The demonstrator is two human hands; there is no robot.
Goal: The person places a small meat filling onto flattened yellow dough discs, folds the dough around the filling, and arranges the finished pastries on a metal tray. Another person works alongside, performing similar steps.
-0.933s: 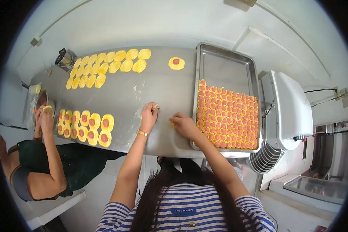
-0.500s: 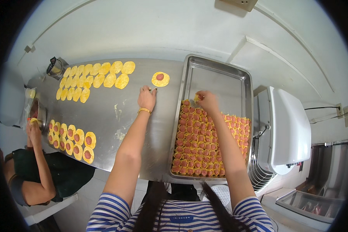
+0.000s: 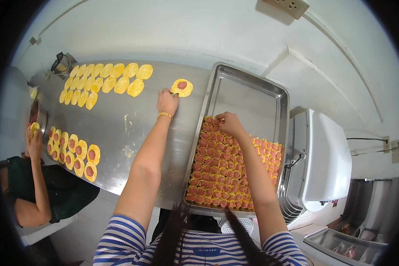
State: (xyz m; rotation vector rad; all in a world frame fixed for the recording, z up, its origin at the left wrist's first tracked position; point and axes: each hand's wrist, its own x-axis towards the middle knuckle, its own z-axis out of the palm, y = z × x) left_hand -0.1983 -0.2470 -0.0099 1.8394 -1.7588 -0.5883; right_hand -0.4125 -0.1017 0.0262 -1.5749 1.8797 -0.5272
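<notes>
My left hand [image 3: 167,102] is on the steel table with its fingers curled. Its fingertips pinch the left edge of a round yellow dumpling wrapper [image 3: 187,92] that lies flat with a lump of pink meat filling [image 3: 182,85] on it. Over the big metal tray [image 3: 241,71], my right hand [image 3: 230,125] has its thumb and fingers closed at a small open-topped dumpling [image 3: 216,121], at the far end of the left rows. The fingers partly hide that dumpling. Packed rows of similar dumplings [image 3: 219,173] fill the near part of the tray.
Rows of plain yellow wrappers [image 3: 131,70] lie at the far left. Nearer, several wrappers with filling [image 3: 78,150] line the table edge. At left, a co-worker's hand [image 3: 34,142] holds a wrapper beside a metal bowl [image 3: 41,114]. A white machine [image 3: 326,155] stands right of the tray.
My right hand has brought its dumpling down and left to the end of the rows. My left hand has moved up to the filled wrapper's edge. The view has shifted slightly.
</notes>
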